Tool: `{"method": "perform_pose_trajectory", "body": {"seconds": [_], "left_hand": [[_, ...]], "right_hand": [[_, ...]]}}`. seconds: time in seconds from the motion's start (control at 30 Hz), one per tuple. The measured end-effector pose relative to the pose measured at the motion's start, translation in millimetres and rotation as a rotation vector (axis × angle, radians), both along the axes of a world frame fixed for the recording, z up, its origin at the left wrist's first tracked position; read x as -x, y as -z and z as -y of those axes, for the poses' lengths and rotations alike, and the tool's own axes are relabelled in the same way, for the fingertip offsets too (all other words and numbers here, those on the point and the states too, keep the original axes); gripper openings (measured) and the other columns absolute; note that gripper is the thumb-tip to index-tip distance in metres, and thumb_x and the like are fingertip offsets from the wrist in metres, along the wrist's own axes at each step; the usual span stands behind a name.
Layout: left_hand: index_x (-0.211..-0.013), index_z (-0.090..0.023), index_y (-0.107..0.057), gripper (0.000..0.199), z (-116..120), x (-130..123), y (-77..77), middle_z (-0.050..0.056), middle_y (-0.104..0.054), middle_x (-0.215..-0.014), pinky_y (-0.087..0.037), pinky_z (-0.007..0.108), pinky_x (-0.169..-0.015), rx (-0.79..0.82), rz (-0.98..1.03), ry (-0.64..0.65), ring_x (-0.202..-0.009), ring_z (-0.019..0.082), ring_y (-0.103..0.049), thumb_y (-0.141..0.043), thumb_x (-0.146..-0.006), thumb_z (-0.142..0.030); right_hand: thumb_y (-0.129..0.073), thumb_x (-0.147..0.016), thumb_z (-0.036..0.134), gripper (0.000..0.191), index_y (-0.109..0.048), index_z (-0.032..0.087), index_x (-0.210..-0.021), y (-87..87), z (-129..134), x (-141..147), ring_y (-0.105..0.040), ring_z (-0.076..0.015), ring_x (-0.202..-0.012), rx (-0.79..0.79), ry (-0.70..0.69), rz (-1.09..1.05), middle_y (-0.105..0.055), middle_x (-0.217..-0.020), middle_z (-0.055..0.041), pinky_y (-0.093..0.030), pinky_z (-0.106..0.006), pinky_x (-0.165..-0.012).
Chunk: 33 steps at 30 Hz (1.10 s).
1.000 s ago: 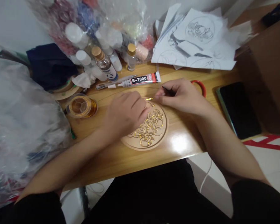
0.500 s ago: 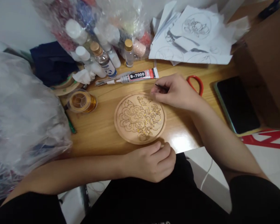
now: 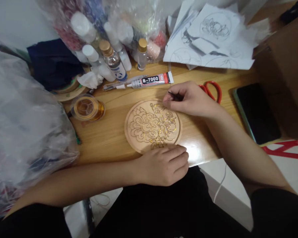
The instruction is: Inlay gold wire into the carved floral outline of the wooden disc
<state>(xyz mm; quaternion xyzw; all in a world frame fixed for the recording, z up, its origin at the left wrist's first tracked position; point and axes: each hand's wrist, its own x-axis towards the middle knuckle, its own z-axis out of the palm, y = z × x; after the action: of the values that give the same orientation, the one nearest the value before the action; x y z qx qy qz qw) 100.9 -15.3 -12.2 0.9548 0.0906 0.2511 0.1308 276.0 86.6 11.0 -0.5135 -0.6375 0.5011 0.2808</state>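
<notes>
A round wooden disc [image 3: 141, 135] with a carved flower pattern lies on the table, with gold-coloured lines along its right part. My left hand [image 3: 166, 163] rests over the disc's lower edge, its fingers bent and close together; whatever lies beneath them is hidden. At the disc's upper right edge, my right hand [image 3: 186, 99] is closed around a thin dark tool [image 3: 173, 96], most of which the fingers cover. Left of the disc sits a spool of gold wire [image 3: 88, 108]. Beyond the disc lies a B-7000 glue tube [image 3: 151, 80].
Red-handled scissors [image 3: 215, 91] lie beside my right wrist, and a phone [image 3: 258, 112] is farther right. Small bottles [image 3: 114, 64] and paper drawings [image 3: 211, 39] stand or lie at the back. A large plastic bag [image 3: 27, 122] fills the left side.
My left hand has moved up onto the disc's lower edge. My right hand stays by the upper right edge, still holding the dark tool. The view has shifted slightly.
</notes>
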Motion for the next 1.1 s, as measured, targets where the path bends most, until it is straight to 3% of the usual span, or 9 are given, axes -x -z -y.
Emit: {"method": "perform_pose_trajectory", "body": {"seconds": [0.23,0.47,0.7,0.93,1.03,1.1], "left_hand": [[-0.086,-0.012,-0.067,0.019,-3,0,1.4,0.006,-0.07,-0.09,-0.054,0.027,-0.077,-0.013,0.057,-0.033,-0.097,0.019,-0.064,-0.049,-0.092,-0.014],[-0.084,-0.014,-0.067,0.019,-3,0,0.3,0.005,-0.071,-0.088,-0.053,0.03,-0.086,-0.079,0.046,0.006,-0.093,0.018,-0.065,-0.05,-0.091,-0.015],[-0.083,-0.014,-0.067,0.014,-4,0,0.9,0.005,-0.071,-0.088,-0.052,0.031,-0.084,-0.083,0.047,0.026,-0.09,0.019,-0.065,-0.054,-0.089,-0.016],[-0.084,-0.013,-0.065,0.012,-2,0,-2.2,0.005,-0.07,-0.087,-0.05,0.032,-0.081,-0.088,0.061,0.033,-0.086,0.018,-0.064,-0.054,-0.088,-0.013],[-0.084,-0.015,-0.062,0.012,-13,5,-12.6,0.001,-0.07,-0.084,-0.049,0.032,-0.078,0.03,0.181,-0.058,-0.08,0.015,-0.062,-0.051,-0.089,-0.012],[-0.087,-0.018,-0.059,0.01,-29,9,-20.9,-0.001,-0.068,-0.083,-0.048,0.033,-0.076,0.182,0.27,-0.209,-0.077,0.014,-0.06,-0.05,-0.089,-0.014]], "right_hand": [[-0.07,-0.068,0.027,0.013,-0.065,0.015,-0.066,-3.1,1,-4,-0.049,-0.0087,-0.057,0.071,-0.025,-0.112,-0.06,-0.059,0.001,-0.04,-0.023,-0.054],[-0.07,-0.067,0.026,0.011,-0.069,0.015,-0.068,-7.2,3,-5,-0.05,-0.0075,-0.056,0.167,-0.041,-0.201,-0.061,-0.059,0.0012,-0.039,-0.021,-0.053],[-0.066,-0.068,0.026,0.011,-0.065,0.015,-0.068,-5.2,3,-8,-0.025,-0.0018,-0.035,0.406,-0.017,-0.426,-0.051,-0.045,0.0051,-0.01,-0.02,-0.034],[-0.06,-0.065,0.019,0.007,-0.059,0.013,-0.062,-3.4,0,-10,-0.026,-0.0013,-0.034,0.546,0.014,-0.473,-0.045,-0.042,0.0052,-0.009,-0.016,-0.031],[-0.058,-0.067,0.017,0.007,-0.057,0.012,-0.062,-4.3,1,-9,-0.025,-0.0012,-0.033,0.566,0.038,-0.427,-0.043,-0.042,0.0051,-0.009,-0.016,-0.031],[-0.058,-0.068,0.016,0.008,-0.055,0.012,-0.061,-6.0,1,-8,-0.024,-0.0006,-0.033,0.573,0.047,-0.401,-0.043,-0.042,0.0054,-0.008,-0.015,-0.031]]}}
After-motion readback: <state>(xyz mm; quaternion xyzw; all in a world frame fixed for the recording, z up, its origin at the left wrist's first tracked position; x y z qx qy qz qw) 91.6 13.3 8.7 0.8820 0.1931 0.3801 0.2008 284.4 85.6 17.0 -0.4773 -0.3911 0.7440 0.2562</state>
